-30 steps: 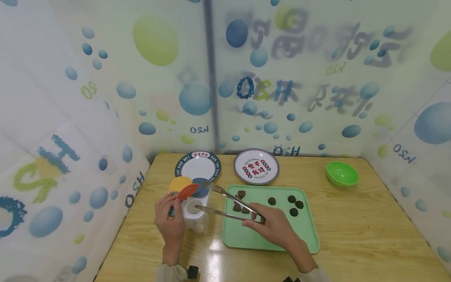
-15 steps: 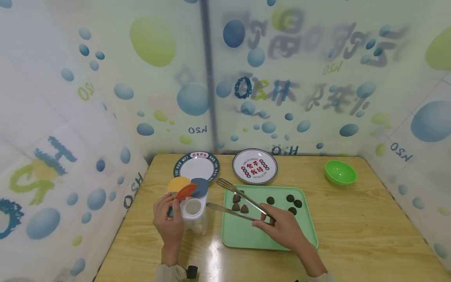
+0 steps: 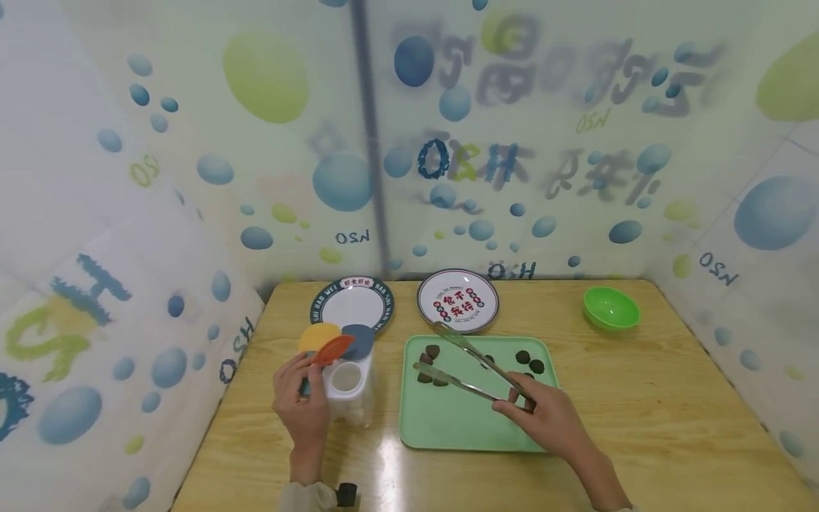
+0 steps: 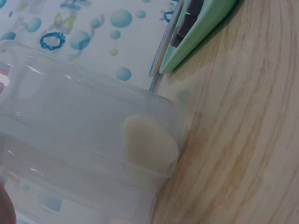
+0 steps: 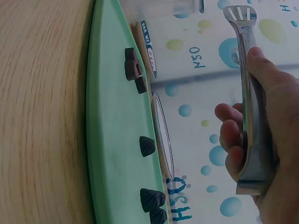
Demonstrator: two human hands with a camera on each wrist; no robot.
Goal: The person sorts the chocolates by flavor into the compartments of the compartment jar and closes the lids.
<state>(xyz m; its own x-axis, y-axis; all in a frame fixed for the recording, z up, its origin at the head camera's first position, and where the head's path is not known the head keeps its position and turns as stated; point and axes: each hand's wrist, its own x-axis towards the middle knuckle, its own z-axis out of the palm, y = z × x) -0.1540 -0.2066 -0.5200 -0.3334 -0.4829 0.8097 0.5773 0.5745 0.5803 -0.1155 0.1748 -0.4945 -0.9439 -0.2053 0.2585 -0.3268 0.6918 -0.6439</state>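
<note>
My left hand (image 3: 302, 405) holds up the orange lid (image 3: 334, 349) of a clear container (image 3: 352, 409) with white top and yellow, blue and teal lids. Under the orange lid, one round compartment stands uncovered. A pale rounded piece (image 4: 149, 144) lies at the container's bottom in the left wrist view. My right hand (image 3: 553, 416) grips metal tongs (image 3: 470, 388) near their hinged end. Their arms are spread with nothing between the tips, above the green tray (image 3: 461, 430). On that tray lie several brown cone-like pieces (image 3: 432, 351) at left and darker ridged ones (image 3: 536, 366) at right.
Behind the container is a dark-rimmed plate (image 3: 353, 309), and a white plate with red lettering (image 3: 457, 301) stands behind the tray. A bright green bowl (image 3: 611, 309) sits at the back right. Patterned walls (image 3: 544, 142) enclose the wooden table (image 3: 665, 412) on three sides.
My right hand has carried the tongs rightward, from over the container's uncovered compartment to above the tray. The left hand keeps the orange lid raised. The head view has shifted slightly.
</note>
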